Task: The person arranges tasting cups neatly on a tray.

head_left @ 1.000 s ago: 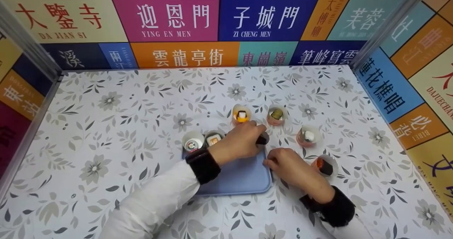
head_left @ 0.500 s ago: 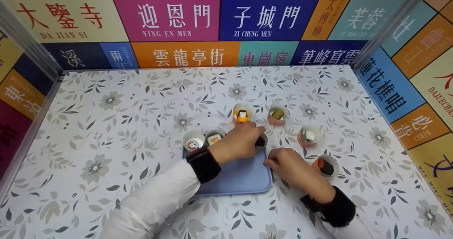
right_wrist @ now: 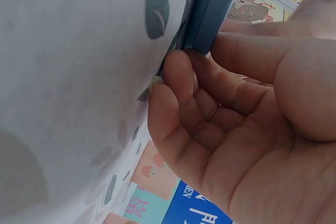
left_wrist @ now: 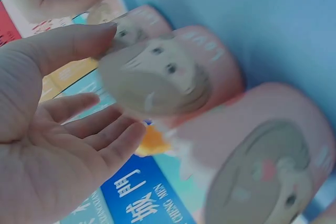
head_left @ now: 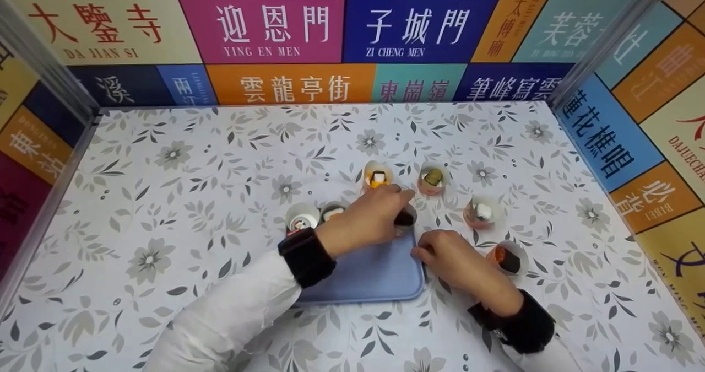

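Note:
My left hand (head_left: 361, 215) reaches over a row of small cups on a blue tray (head_left: 363, 278). In the left wrist view its thumb and loosely bent fingers stand apart around a pink cup (left_wrist: 157, 72) with a printed face; firm contact is not plain. Right of the fingers, a cup (head_left: 405, 230) holds a dark sushi-like piece (head_left: 405, 217). Two more cups stand at the left end, one with a round white piece (head_left: 303, 226), the other partly covered by the hand. My right hand (head_left: 449, 256) pinches the tray's right rim (right_wrist: 215, 6) between thumb and curled fingers.
Beyond the tray stand a cup (head_left: 370, 167) with yellow food and a cup (head_left: 431, 189) with a green piece. Rightward are a cup with a white piece (head_left: 483, 212) and one with a dark-wrapped, orange-topped piece (head_left: 508, 259). Lettered panels (head_left: 286, 25) enclose the table.
My left hand has shifted slightly left, showing more of the dark piece's cup and covering more of the second cup. My right hand stays at the rim.

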Motion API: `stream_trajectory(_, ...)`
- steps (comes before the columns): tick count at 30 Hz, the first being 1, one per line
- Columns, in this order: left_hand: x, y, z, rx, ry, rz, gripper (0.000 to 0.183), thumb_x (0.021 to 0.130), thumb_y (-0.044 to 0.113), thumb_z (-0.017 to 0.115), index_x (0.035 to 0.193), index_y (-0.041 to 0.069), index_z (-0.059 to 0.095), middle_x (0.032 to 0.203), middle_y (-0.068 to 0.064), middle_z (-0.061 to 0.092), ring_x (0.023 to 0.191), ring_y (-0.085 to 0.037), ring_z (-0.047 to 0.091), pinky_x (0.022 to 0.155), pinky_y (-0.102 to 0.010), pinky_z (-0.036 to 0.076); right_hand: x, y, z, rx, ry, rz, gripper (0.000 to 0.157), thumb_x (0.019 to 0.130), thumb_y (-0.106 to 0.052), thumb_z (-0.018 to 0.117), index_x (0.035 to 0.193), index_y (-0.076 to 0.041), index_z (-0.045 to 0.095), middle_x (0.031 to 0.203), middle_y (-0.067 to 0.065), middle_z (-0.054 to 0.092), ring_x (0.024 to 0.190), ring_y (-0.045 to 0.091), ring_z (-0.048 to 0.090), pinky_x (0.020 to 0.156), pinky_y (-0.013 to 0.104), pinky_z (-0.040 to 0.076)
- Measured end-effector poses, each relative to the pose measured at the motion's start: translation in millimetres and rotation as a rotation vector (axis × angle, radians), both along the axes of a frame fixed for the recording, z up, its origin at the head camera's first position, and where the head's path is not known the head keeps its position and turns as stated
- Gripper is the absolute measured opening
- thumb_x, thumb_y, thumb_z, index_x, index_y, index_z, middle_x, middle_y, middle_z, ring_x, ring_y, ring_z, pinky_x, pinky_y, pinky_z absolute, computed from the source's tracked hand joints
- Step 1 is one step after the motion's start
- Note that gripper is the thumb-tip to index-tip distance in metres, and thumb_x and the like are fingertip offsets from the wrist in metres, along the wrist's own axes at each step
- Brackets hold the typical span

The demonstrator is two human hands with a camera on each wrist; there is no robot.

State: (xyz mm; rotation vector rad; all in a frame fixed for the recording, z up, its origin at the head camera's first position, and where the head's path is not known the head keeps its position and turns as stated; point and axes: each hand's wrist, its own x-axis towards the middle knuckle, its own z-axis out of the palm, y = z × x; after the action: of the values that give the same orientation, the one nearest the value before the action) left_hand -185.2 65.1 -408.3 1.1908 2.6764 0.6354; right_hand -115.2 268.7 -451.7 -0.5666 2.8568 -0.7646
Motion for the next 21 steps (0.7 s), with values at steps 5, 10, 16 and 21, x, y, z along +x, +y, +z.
stream_trajectory(5, 5.5, -15.3, 15.7, 0.091, -0.021, 0.025, 0.047, 0.087, 0.010, 0.079, 0.132, 0.002, 0.065, 0.118, -0.013, 0.065, 0.107, -0.027, 0.062, 0.093, -0.039, 0.052, -0.4, -1.3, 2.6, 0.001, -0.022, -0.012, 0.021, 0.096, -0.010, 0.073, 0.076, -0.012, 0.068, 0.071, -0.006, 0.059, 0.063, 0.010, 0.054, 0.061, 0.031, 0.046)
stream_trajectory(10, 10.8, -38.4, 24.1, 0.208, 0.017, 0.054, 0.038, 0.093, 0.003, 0.068, 0.130, 0.001, 0.066, 0.117, -0.013, 0.067, 0.109, -0.027, 0.063, 0.095, -0.039, 0.053, -0.5, -1.2, 3.6, 0.002, -0.025, -0.016, 0.021, 0.096, -0.010, 0.073, 0.076, -0.013, 0.068, 0.072, -0.006, 0.060, 0.064, 0.010, 0.054, 0.062, 0.031, 0.046)
stream_trajectory(16, 18.3, -71.8, 25.2, 0.289, 0.089, 0.163, 0.050, 0.093, 0.001, 0.068, 0.143, 0.003, 0.061, 0.122, -0.014, 0.069, 0.114, -0.030, 0.065, 0.099, -0.042, 0.052, 1.0, -1.1, 3.2, 0.011, -0.036, -0.016, 0.018, 0.097, -0.012, 0.073, 0.079, -0.012, 0.070, 0.075, -0.006, 0.062, 0.067, 0.011, 0.055, 0.064, 0.032, 0.047)
stream_trajectory(21, 25.4, -101.1, 20.6, 0.309, 0.204, 0.236, 0.046, 0.092, 0.002, 0.070, 0.138, 0.002, 0.065, 0.122, -0.015, 0.070, 0.113, -0.034, 0.066, 0.097, -0.049, 0.052, 0.6, -2.0, 2.1, 0.025, -0.050, -0.025, 0.018, 0.097, -0.012, 0.073, 0.079, -0.011, 0.069, 0.073, -0.005, 0.060, 0.066, 0.012, 0.054, 0.063, 0.033, 0.046)
